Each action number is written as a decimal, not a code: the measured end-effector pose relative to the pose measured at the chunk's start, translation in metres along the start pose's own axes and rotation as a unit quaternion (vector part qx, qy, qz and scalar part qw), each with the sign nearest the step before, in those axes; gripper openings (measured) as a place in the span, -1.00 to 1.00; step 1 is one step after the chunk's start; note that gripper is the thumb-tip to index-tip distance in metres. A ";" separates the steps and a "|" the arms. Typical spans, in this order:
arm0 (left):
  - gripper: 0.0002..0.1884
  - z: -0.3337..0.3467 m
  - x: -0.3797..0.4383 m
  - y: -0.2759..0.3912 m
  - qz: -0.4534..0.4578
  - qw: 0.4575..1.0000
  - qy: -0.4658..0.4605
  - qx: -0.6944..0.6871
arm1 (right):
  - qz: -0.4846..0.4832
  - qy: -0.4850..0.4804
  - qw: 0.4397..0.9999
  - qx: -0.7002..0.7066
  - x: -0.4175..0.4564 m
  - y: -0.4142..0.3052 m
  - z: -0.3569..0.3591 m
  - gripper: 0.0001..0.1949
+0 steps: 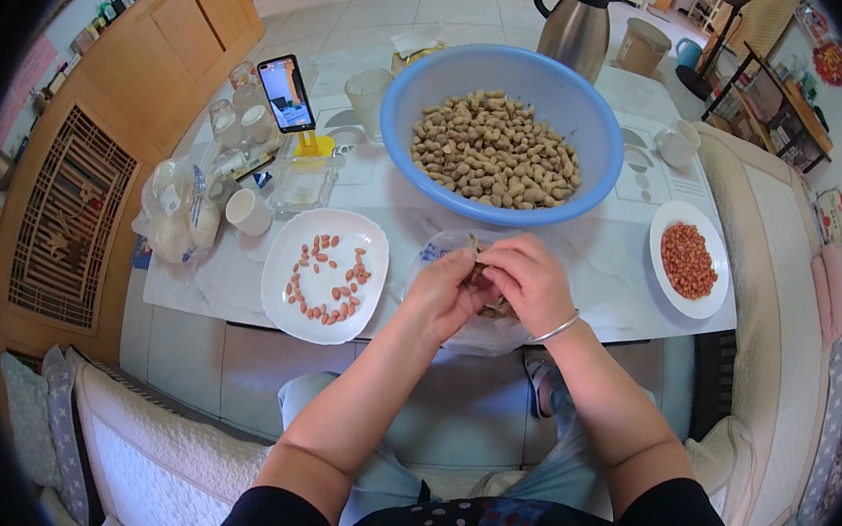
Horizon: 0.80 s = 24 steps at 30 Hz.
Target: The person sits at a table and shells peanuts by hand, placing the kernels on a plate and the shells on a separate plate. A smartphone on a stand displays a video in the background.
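My left hand and my right hand meet in front of me, fingertips pinching a peanut pod between them. Most of the pod is hidden by the fingers. Beneath the hands, a clear plastic bag holds brown peanut shells. Just beyond sits a large blue plastic basin with a heap of unshelled peanuts. Left of my hands, a white square plate carries scattered shelled peanuts. At the right, a white oval dish has a pile of reddish peanut kernels.
A phone stands on a yellow holder near a clear plastic box, a white cup and glass jars. Behind the basin rises a steel thermos jug. A white mug is near the table's right edge.
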<state>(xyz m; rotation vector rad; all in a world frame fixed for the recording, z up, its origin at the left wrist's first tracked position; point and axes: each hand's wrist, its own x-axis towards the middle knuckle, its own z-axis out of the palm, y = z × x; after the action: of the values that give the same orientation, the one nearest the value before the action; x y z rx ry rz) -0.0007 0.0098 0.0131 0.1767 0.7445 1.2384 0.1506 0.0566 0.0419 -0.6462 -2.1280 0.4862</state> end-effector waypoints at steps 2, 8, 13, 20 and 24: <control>-0.73 0.006 -0.005 0.005 -0.026 0.997 0.019 0.069 | 0.054 0.004 0.998 0.023 0.001 0.001 -0.007 -0.85; -0.65 0.003 -0.018 0.024 0.043 0.972 0.040 0.227 | 0.137 -0.107 0.985 0.017 0.009 0.000 -0.047 -0.82; -0.66 -0.003 -0.023 0.039 0.041 0.992 0.027 0.116 | 0.196 -0.057 0.978 -0.030 0.037 0.002 -0.068 -0.80; -0.73 0.003 -0.015 0.028 0.015 0.997 0.065 0.039 | 0.150 -0.345 0.873 -0.310 0.121 0.089 -0.032 -0.78; -0.79 -0.001 -0.023 0.034 -0.001 0.999 -0.008 0.039 | 0.174 -0.428 0.822 -0.332 0.137 0.100 -0.005 -0.77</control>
<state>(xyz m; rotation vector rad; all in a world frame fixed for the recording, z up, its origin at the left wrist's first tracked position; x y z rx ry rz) -0.0311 0.0008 0.0397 0.2498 0.7793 1.2057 0.1116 0.2185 0.0747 -1.4340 -3.0963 0.2114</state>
